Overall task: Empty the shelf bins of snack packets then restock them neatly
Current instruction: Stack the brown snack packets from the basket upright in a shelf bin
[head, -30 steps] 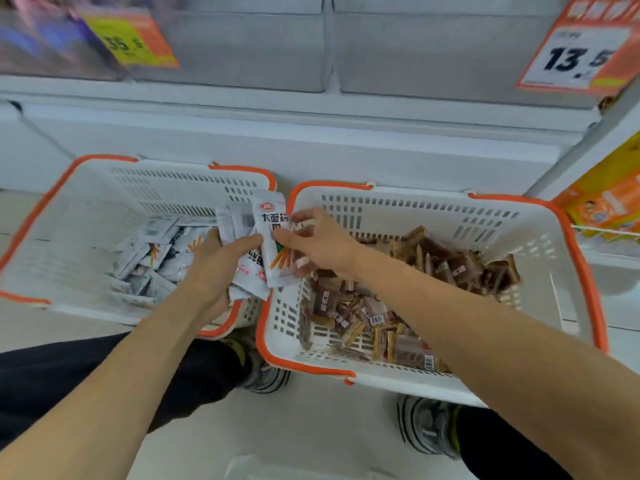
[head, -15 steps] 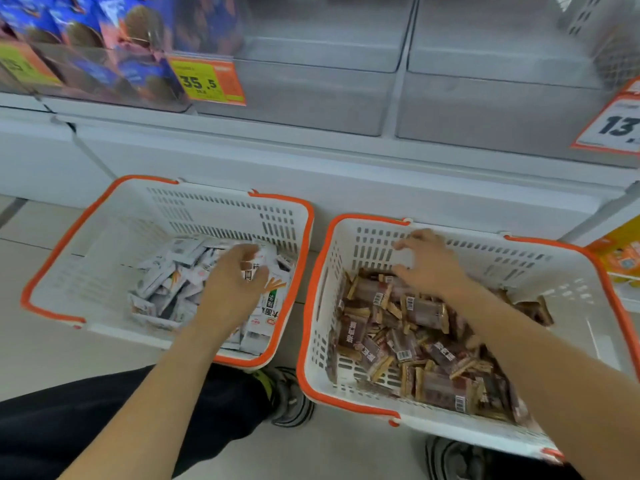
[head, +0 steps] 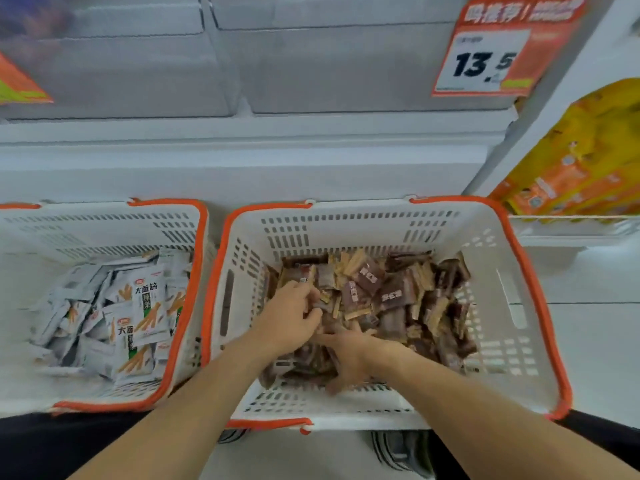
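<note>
Two white baskets with orange rims stand on the floor below the shelf. The right basket (head: 526, 271) holds a heap of brown snack packets (head: 391, 296). Both my hands are inside it, close together at the heap's near left side. My left hand (head: 289, 318) curls its fingers round some brown packets. My right hand (head: 348, 358) digs into the pile just in front, fingers curled round packets. The left basket (head: 195, 282) holds white snack packets (head: 138, 306), and no hand is near them.
Two clear shelf bins (head: 121, 64) (head: 346, 64) stand above the baskets with nothing visible inside. An orange price tag (head: 485, 60) hangs at the upper right. Yellow and orange packages (head: 588, 161) fill a shelf on the right. My shoes (head: 398, 448) are under the right basket.
My left hand let go of the white packets in the left basket and moved into the right basket. My right hand came down into the brown packets beside it.
</note>
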`<state>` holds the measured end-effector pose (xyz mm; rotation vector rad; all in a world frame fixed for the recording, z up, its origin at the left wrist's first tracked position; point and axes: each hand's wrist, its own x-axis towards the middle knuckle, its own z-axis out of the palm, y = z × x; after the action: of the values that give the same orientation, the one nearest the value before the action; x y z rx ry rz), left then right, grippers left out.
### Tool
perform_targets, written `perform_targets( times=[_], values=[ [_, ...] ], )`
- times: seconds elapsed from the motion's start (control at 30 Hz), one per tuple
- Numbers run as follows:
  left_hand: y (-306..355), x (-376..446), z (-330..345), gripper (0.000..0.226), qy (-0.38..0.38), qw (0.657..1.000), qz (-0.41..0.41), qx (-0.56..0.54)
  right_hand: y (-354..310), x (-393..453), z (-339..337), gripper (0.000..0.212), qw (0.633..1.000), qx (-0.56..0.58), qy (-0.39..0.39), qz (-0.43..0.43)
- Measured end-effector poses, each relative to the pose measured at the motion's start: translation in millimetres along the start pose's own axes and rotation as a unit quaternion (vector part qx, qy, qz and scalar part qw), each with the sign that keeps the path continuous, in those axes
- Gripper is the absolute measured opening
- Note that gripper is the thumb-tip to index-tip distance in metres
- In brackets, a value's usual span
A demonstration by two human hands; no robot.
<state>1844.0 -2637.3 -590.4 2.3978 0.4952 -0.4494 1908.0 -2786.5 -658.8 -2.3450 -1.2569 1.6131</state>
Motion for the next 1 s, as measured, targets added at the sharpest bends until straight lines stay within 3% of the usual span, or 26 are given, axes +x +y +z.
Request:
perform_targets(
  times=[0.07,0.1,0.17,0.23,0.3,0.37,0.43,0.5,0.67,0.87,1.0],
  values=[
    [-6,24,15,0.042,-0.005,0.998,-0.006,0.063,3,-7,-17,0.083,0.997,0.068,0.012,-0.015],
    [-12,36,22,0.05,-0.005,0.996,-0.004,0.092,11,-11,-34,0.067,0.994,0.088,0.06,-0.015],
    [-21,58,32,0.061,0.004,0.992,0.01,0.125,39,-24,-68,0.048,0.968,0.083,0.235,0.031],
    [-21,81,40,0.071,0.018,0.992,0.023,0.12,83,-35,-87,0.064,0.925,0.043,0.344,0.154],
    [-11,104,48,0.079,0.025,0.995,0.029,0.089,118,-39,-86,0.097,0.914,0.045,0.294,0.278],
    [0,122,60,0.09,-0.009,0.996,0.042,0.084,127,-28,-68,0.121,0.918,0.019,0.242,0.314],
    [5,130,76,0.1,-0.062,0.988,0.049,0.131,115,-14,-51,0.128,0.92,0.016,0.225,0.322],
    [1,128,86,0.102,-0.091,0.978,0.038,0.182,94,-3,-39,0.118,0.917,0.011,0.227,0.328],
    [-11,101,80,0.09,-0.069,0.973,0.027,0.219,49,1,-33,0.075,0.913,-0.002,0.247,0.326],
    [-42,48,66,0.073,-0.101,0.956,0.015,0.274,2,-11,0,0.072,0.941,-0.01,0.265,0.211],
    [-62,15,71,0.041,-0.159,0.97,0.012,0.181,-23,-15,24,0.077,0.96,-0.025,0.245,0.131]
  ],
)
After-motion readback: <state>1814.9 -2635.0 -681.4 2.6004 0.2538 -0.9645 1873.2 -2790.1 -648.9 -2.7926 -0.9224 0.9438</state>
